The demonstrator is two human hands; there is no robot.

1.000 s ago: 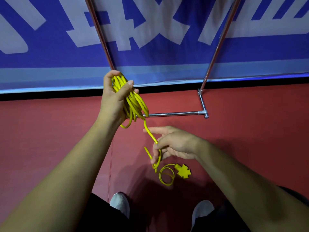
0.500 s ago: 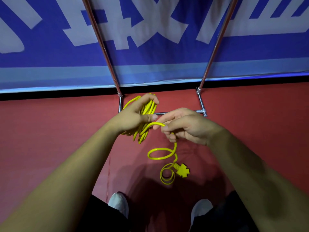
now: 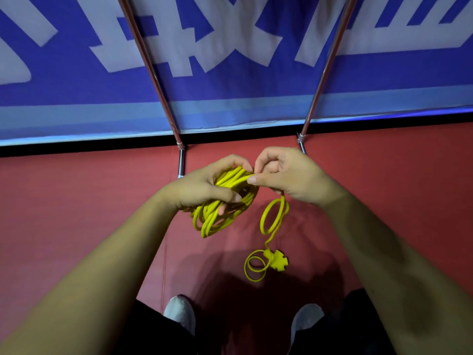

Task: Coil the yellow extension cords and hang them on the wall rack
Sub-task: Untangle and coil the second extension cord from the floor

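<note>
My left hand [image 3: 204, 188] grips a bundle of yellow extension cord [image 3: 220, 213] coiled in several loops, held above the red floor. My right hand [image 3: 286, 175] pinches a strand of the same cord right beside the left fingers. From the right hand a loose tail drops in a loop [image 3: 273, 216] down to the cord's yellow multi-outlet end [image 3: 277, 260], which lies on the floor with another small loop. The metal rack [image 3: 181, 160] stands just behind my hands, its two poles rising along the wall.
A blue banner with large white characters [image 3: 230, 47] covers the wall behind the rack. The red floor [image 3: 76, 213] spreads on both sides. My two white shoes [image 3: 179, 313] show at the bottom.
My left hand has lowered with the coil from in front of the banner to the rack's base. My right hand rose from the hanging tail to meet it, adding a strand.
</note>
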